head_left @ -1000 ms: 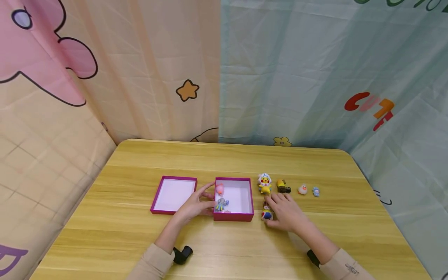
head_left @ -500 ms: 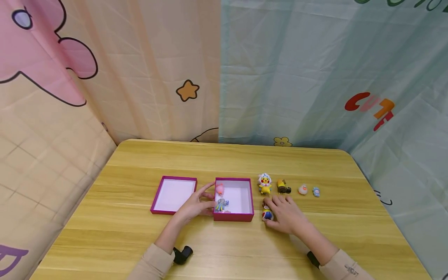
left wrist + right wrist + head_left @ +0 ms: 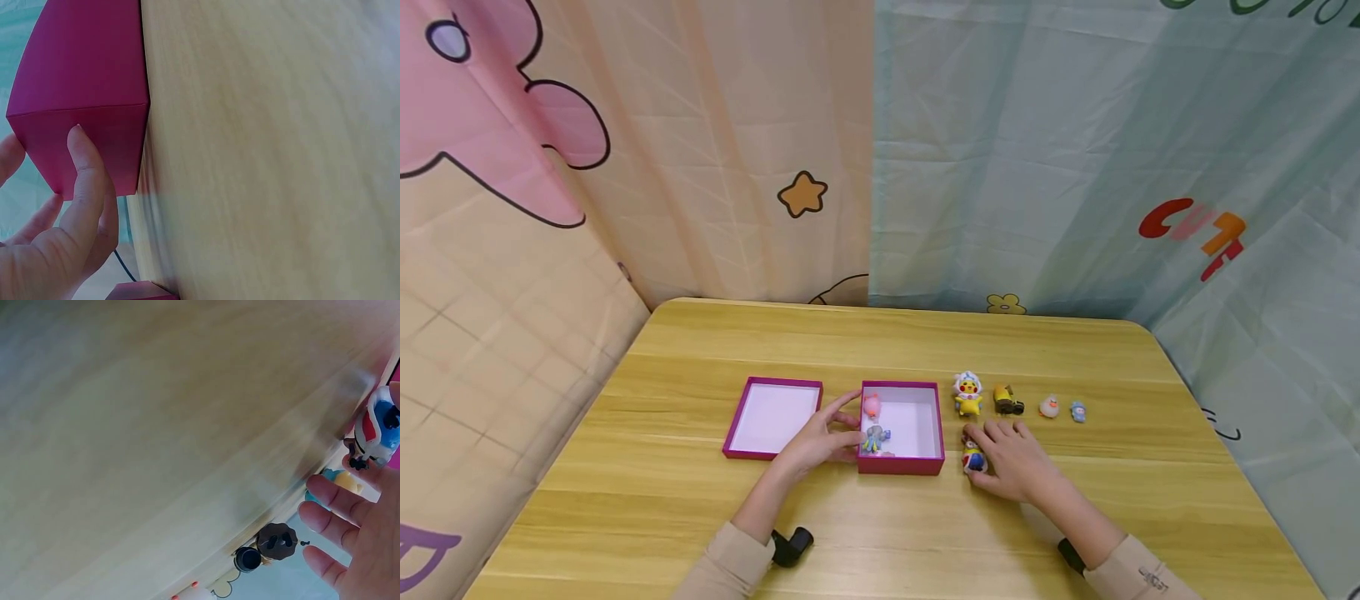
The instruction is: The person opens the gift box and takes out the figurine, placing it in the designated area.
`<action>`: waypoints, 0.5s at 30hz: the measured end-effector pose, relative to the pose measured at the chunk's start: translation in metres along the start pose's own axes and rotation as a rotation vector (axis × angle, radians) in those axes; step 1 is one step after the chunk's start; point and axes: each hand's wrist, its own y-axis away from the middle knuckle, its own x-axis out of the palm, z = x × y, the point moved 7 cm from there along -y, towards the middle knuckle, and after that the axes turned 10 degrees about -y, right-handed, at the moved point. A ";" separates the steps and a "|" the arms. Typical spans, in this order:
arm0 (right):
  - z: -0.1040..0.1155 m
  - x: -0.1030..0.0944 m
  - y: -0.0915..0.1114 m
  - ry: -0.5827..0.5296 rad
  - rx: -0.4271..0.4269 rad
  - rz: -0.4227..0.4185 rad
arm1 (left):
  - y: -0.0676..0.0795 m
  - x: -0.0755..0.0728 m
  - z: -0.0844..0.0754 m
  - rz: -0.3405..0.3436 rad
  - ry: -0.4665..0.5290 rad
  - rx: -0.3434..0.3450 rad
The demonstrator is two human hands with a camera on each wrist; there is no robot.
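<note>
Figure (image 3: pixel 975 458) is located below and right of the centre of the head frame, outside the box (image 3: pixel 901 467). It shows slightly lower and farther right than a second ago, and the right hand's (image 3: pixel 1011 460) fingertips lie a little lower with it. This is judged a small adjustment of the hold, not a transfer: the figure remains to the right of the box.

The hands are apart. The right hand pinches the figure between thumb and index finger; its other fingers extend free. Whether the figure bears on the tabletop (image 3: pixel 887 533) cannot be told. The left hand (image 3: pixel 820 439) touches the left wall of the box with fingers spread; its position is unchanged, and the box is judged steadied by it.

The box contains a pink toy (image 3: pixel 872 406) at its upper left and a grey toy (image 3: pixel 874 437) below that. The lid (image 3: pixel 775 421) lies left of the box. A yellow toy (image 3: pixel 968 395), a truck (image 3: pixel 1007 401), a duck (image 3: pixel 1048 407) and a blue toy (image 3: pixel 1078 412) form a row above and right of the figure; this row is unchanged.
</note>
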 end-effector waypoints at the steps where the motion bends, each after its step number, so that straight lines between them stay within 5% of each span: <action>1: 0.000 0.000 0.000 -0.002 -0.002 -0.004 | 0.000 0.000 0.000 0.001 0.001 0.001; 15: 0.000 -0.008 -0.002 -0.042 -0.014 0.009 | 0.000 0.000 0.001 -0.005 0.006 -0.007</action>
